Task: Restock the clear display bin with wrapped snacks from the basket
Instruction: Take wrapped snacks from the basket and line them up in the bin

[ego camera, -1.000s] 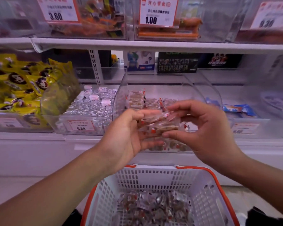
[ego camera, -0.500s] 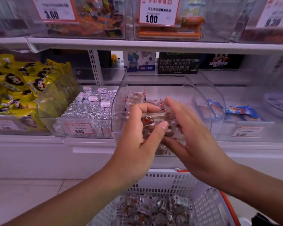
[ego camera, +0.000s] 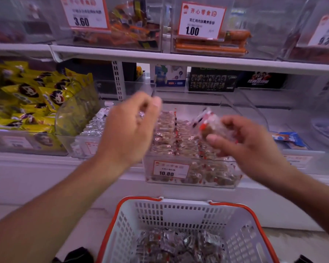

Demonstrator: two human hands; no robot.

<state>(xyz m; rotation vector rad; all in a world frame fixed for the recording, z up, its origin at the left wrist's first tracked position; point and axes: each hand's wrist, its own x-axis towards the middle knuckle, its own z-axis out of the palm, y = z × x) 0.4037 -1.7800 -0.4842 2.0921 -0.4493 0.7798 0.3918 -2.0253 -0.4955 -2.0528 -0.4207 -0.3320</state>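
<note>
**Both hands raised over the clear bin, right one clamped on wrapped snacks**

To the left of the clear display bin (ego camera: 190, 179) stands a bin of small silver-wrapped pieces (ego camera: 92, 128), and further left a heap of yellow packets (ego camera: 36, 97). To the right lies a shallow tray with a blue packet (ego camera: 289, 138). An upper shelf (ego camera: 179, 57) runs across above, carrying more clear bins with price cards reading 3.60 (ego camera: 84, 14) and 1.00 (ego camera: 200, 19). Dark boxes (ego camera: 213, 80) stand behind the lower row.

The bin's top is open, with free room between its curved clear walls and the upper shelf; both forearms reach in through that gap. The white basket (ego camera: 133, 221) with an orange rim sits below and in front of the shelf, its mouth unobstructed.

The left hand (ego camera: 129, 126) hovers over the bin's left wall, fingers curled in; something small and shiny shows at the fingertips, but blur hides whether it is gripped. The right hand (ego camera: 243, 141) is closed on a clump of wrapped snacks (ego camera: 207, 124), clear film with red marks and a brown filling, held above the bin's right half. The bin holds rows of the same snacks, and a price card (ego camera: 170, 170) on its front reads 10.80. More lie loose in the basket's bottom.
</note>
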